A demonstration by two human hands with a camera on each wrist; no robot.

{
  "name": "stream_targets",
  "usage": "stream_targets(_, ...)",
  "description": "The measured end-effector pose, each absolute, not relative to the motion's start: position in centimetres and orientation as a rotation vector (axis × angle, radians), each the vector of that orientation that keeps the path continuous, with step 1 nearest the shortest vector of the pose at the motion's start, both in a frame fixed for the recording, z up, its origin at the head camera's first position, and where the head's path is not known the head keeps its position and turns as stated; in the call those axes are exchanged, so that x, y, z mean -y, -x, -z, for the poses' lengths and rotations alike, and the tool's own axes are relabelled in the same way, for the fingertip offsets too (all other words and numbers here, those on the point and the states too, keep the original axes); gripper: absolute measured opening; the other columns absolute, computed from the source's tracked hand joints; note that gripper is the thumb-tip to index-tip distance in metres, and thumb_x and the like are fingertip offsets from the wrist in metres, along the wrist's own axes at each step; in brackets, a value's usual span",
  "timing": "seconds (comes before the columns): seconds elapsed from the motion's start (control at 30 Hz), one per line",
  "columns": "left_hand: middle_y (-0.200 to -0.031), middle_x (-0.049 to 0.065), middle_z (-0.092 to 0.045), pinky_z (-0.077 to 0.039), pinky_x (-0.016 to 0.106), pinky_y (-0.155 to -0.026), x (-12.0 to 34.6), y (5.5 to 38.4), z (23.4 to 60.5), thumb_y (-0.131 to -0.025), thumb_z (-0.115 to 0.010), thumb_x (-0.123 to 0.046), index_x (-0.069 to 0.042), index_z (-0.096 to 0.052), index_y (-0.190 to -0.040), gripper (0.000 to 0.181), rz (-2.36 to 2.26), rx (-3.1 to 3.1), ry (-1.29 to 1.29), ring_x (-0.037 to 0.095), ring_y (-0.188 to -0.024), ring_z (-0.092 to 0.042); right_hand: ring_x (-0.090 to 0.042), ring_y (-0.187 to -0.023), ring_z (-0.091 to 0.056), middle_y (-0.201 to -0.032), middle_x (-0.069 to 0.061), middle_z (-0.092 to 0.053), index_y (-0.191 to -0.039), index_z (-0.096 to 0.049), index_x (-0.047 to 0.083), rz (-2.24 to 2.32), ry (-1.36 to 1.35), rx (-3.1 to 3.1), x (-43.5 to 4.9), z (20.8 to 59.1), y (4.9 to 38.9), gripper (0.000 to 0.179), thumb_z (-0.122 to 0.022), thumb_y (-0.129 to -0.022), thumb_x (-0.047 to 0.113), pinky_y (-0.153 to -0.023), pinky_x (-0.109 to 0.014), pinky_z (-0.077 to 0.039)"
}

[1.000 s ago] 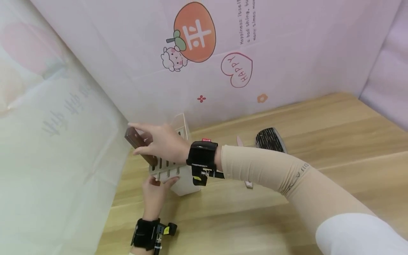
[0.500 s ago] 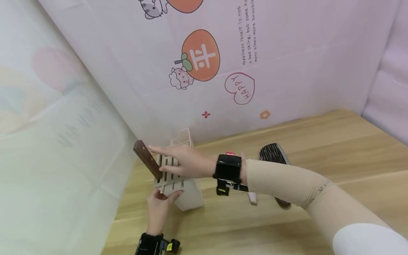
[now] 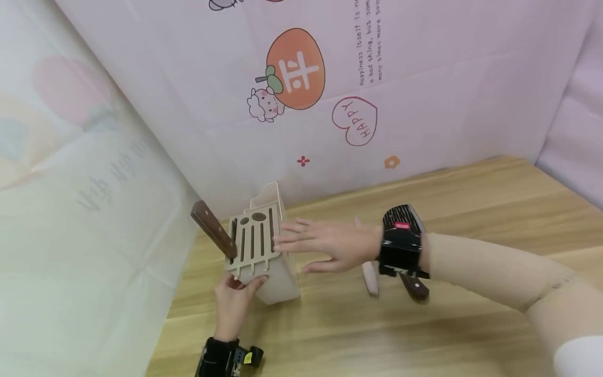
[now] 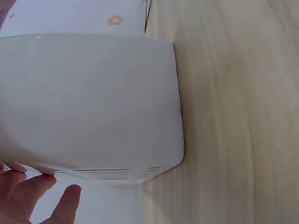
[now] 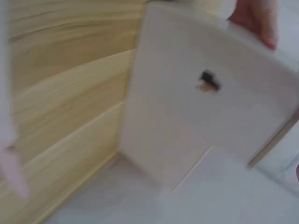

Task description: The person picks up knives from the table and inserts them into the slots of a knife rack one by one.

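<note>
A white knife block (image 3: 279, 283) with a beige slotted top stands near the left wall. In its leftmost slot sits a knife (image 3: 214, 230), its brown riveted handle sticking up at a tilt and its blade hidden inside. My left hand (image 3: 232, 306) grips the block's near side just below the top, thumb on the front; its fingertips show at the block's edge in the left wrist view. To the right of the block, my right hand (image 3: 332, 247) is held with straight, spread fingers and nothing in it, fingertips close to the block's right edge.
Partly behind the right hand and wrist lie a pale pink knife (image 3: 370, 277) and a black-patterned cleaver (image 3: 399, 213) with a brown handle (image 3: 414, 288), both on the wooden table (image 3: 480, 204). A printed cloth wall (image 3: 424, 84) rises behind, and another stands left.
My right hand has let go of the brown-handled knife, which stays in the slot, and has moved right past the block's edge. My left hand has kept its hold on the block.
</note>
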State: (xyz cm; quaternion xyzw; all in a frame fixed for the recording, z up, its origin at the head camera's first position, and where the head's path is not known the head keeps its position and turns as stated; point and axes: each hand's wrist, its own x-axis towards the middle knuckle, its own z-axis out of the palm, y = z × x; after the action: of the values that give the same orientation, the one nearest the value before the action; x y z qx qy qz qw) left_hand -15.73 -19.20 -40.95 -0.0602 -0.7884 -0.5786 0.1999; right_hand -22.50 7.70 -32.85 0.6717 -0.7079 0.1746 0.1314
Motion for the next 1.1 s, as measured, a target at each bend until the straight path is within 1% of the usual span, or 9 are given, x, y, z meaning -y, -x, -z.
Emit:
stream_targets(0.1,-0.109,0.011,-0.065,-0.055,0.029,-0.076,19.0,15.9,40.6,-0.069,-0.082,-0.010,-0.001,-0.060,-0.116,0.052,1.592,2.217,0.182,0.017,-0.092,-0.064,-0.026,-0.138,-0.018,-0.150,-0.006,-0.025,-0.144,-0.032,0.009,-0.486,-1.883,2.126,-11.2,34.3,23.3,0.056,-0.050,-0.096,0.031,-0.112,-0.046,-0.019)
stream_targets(0.2,-0.108,0.013,-0.065,-0.056,0.028,-0.075,19.0,16.1,40.9,-0.068,-0.082,-0.009,0.000,-0.060,-0.115,0.052,1.577,2.227,0.192,0.016,-0.090,-0.065,-0.025,-0.138,-0.016,-0.153,-0.001,-0.019,-0.148,-0.025,0.019,-0.366,-1.842,2.319,-14.4,36.1,23.4,0.060,-0.047,-0.096,0.040,-0.109,-0.044,-0.027)
stream_targets(0.33,-0.106,0.012,-0.065,-0.057,0.030,-0.072,19.2,16.4,41.2,-0.068,-0.083,-0.011,-0.001,-0.061,-0.114,0.052,1.578,2.214,0.225,0.019,-0.089,-0.065,-0.026,-0.138,-0.017,-0.154,0.000,-0.014,-0.149,-0.020,0.025,-0.217,-1.899,2.532,-17.2,38.2,22.9,0.064,-0.048,-0.094,0.046,-0.104,-0.045,-0.035)
stream_targets(0.4,-0.106,0.011,-0.065,-0.057,0.031,-0.072,19.2,16.5,41.1,-0.068,-0.083,-0.011,-0.001,-0.061,-0.113,0.051,1.592,2.207,0.234,0.020,-0.089,-0.065,-0.027,-0.137,-0.018,-0.154,-0.001,-0.014,-0.148,-0.022,0.023,-0.194,-1.950,2.565,-18.0,39.2,22.8,0.064,-0.050,-0.094,0.044,-0.102,-0.043,-0.039)
stream_targets(0.47,-0.105,0.012,-0.065,-0.057,0.031,-0.071,19.2,16.6,41.1,-0.067,-0.083,-0.010,-0.001,-0.061,-0.112,0.051,1.589,2.215,0.228,0.019,-0.088,-0.065,-0.030,-0.136,-0.021,-0.153,-0.002,-0.017,-0.148,-0.025,0.021,-0.184,-1.977,2.580,-18.4,39.9,22.7,0.065,-0.053,-0.093,0.042,-0.102,-0.045,-0.038)
stream_targets(0.6,-0.103,0.013,-0.065,-0.057,0.029,-0.070,19.4,16.4,40.9,-0.065,-0.084,-0.006,0.000,-0.062,-0.109,0.049,1.578,2.231,0.184,0.018,-0.085,-0.066,-0.033,-0.132,-0.030,-0.147,-0.003,-0.033,-0.142,-0.039,0.019,-0.161,-2.031,2.546,-18.3,41.0,22.8,0.061,-0.061,-0.086,0.025,-0.100,-0.045,-0.040)
stream_targets(0.77,-0.102,0.013,-0.066,-0.057,0.029,-0.068,19.6,16.5,40.8,-0.066,-0.084,-0.010,-0.001,-0.062,-0.109,0.049,1.559,2.256,0.183,0.017,-0.083,-0.066,-0.026,-0.125,-0.044,-0.135,-0.005,-0.049,-0.125,-0.059,0.017,-0.157,-2.081,2.476,-17.8,41.9,23.1,0.051,-0.066,-0.076,0.004,-0.097,-0.038,-0.045)
stream_targets(0.93,-0.101,0.014,-0.066,-0.057,0.029,-0.067,19.9,15.8,41.0,-0.065,-0.083,-0.004,0.000,-0.062,-0.109,0.050,1.569,2.245,0.150,0.017,-0.081,-0.066,-0.012,-0.107,-0.056,-0.118,0.000,-0.061,-0.105,-0.069,0.018,-0.111,-2.108,2.269,-16.9,43.0,23.5,0.029,-0.070,-0.079,0.006,-0.086,-0.023,-0.050)
stream_targets(1.1,-0.102,0.013,-0.066,-0.057,0.029,-0.069,19.9,15.5,41.3,-0.065,-0.084,-0.007,0.000,-0.062,-0.110,0.051,1.560,2.244,0.128,0.017,-0.083,-0.066,-0.007,-0.103,-0.057,-0.111,0.003,-0.062,-0.103,-0.069,0.016,-0.135,-2.063,2.112,-17.0,42.9,23.7,0.029,-0.073,-0.076,0.008,-0.079,-0.016,-0.050)
